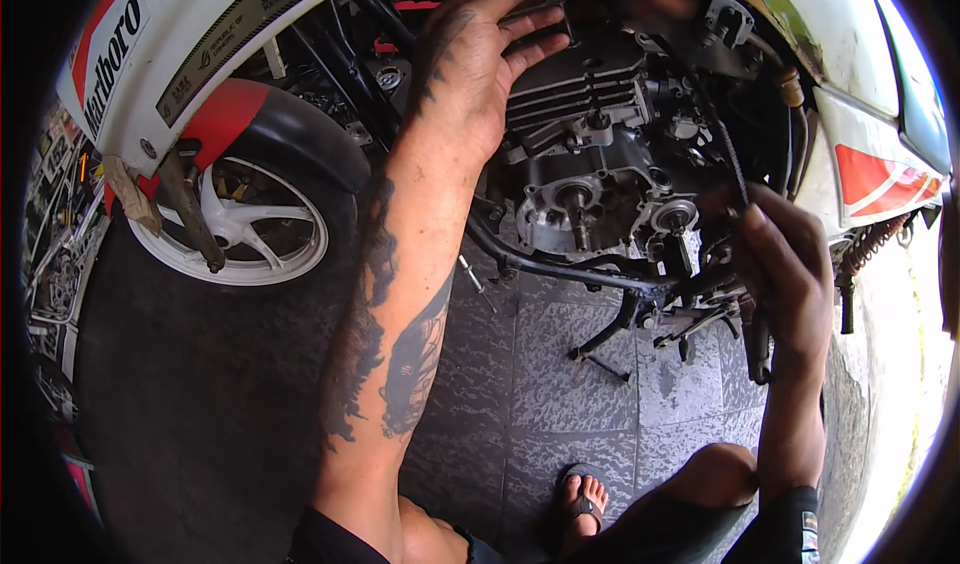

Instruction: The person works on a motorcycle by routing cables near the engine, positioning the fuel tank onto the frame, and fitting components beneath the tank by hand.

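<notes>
My left hand (pixel 478 69) is raised over the top of the motorcycle's finned engine (pixel 590 99), fingers apart and reaching beside the dark frame tubes (pixel 384 26); its fingertips look empty. At the engine's right side my right hand (pixel 785 264) has thumb and fingers closed on a thin black ridged cable (pixel 728 139), which runs upward toward a blurred dark area near the top. Below that, the lower engine case (pixel 548 214) shows exposed shafts, and a round fitting (pixel 675 219) sits just left of my right hand.
A white front wheel (pixel 280 249) with red-black fender is at left, below white bodywork (pixel 150 44). Metal parts and tools (pixel 70 254) crowd the far left. A stand (pixel 620 329) reaches the tiled floor (pixel 570 414) near my sandalled foot (pixel 585 504). A coil spring (pixel 865 244) hangs at right.
</notes>
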Demonstrator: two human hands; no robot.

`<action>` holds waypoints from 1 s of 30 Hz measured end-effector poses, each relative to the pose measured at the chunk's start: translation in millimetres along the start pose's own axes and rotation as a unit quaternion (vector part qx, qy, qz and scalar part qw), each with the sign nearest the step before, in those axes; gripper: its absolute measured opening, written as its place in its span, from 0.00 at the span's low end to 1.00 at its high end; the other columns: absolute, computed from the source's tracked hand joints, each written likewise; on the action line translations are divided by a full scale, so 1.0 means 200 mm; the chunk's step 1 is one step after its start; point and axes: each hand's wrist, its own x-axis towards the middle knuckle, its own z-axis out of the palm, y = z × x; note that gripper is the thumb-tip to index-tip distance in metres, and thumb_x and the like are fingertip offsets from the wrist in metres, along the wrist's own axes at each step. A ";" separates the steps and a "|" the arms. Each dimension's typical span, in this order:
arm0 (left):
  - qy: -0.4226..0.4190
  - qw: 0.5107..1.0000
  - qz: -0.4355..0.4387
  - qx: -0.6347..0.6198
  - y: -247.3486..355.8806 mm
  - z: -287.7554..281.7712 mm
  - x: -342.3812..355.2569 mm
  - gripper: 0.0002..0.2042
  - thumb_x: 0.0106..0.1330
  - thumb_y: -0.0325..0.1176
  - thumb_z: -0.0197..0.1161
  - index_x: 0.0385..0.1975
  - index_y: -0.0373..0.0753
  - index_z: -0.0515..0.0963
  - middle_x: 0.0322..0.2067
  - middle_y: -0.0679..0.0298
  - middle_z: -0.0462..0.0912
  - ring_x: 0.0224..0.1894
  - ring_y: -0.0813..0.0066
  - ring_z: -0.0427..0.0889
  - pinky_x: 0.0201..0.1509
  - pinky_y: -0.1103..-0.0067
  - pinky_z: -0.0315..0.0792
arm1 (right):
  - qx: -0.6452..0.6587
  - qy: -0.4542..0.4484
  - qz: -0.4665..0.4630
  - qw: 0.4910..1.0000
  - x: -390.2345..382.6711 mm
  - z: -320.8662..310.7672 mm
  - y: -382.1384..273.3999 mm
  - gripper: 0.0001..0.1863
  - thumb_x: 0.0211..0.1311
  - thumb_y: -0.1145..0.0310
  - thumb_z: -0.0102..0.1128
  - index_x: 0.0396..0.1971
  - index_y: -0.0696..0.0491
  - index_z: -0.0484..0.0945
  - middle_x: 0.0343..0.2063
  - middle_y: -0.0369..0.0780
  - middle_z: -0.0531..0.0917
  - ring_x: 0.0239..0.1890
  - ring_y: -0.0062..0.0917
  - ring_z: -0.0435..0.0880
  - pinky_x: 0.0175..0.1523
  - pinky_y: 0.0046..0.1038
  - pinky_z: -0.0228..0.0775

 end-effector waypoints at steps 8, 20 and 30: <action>0.135 0.963 -0.076 0.222 0.12 0.19 -0.07 0.10 0.68 0.34 0.53 0.42 0.36 0.74 0.38 0.63 0.78 0.39 0.66 0.81 0.36 0.77 0.73 | 0.024 -0.046 -0.052 0.997 0.14 0.25 -0.05 0.18 0.67 0.63 0.48 0.42 0.62 0.78 0.15 0.30 0.71 0.19 0.11 0.67 0.25 0.17 0.56; -0.201 0.476 0.358 0.777 0.03 0.06 0.29 0.16 0.59 0.28 0.48 0.47 0.33 0.71 0.41 0.51 0.77 0.45 0.55 0.77 0.47 0.67 0.69 | 0.187 0.085 -0.086 0.975 0.42 0.44 0.10 0.16 0.63 0.63 0.50 0.36 0.61 0.82 0.15 0.36 0.78 0.19 0.17 0.72 0.27 0.22 0.63; -0.255 0.460 0.261 0.809 0.15 0.14 0.37 0.17 0.59 0.29 0.49 0.48 0.32 0.70 0.43 0.49 0.76 0.47 0.52 0.75 0.50 0.67 0.68 | 0.359 0.131 -0.127 0.915 0.64 0.62 0.02 0.15 0.68 0.68 0.42 0.40 0.64 0.73 0.20 0.38 0.77 0.12 0.18 0.71 0.14 0.22 0.63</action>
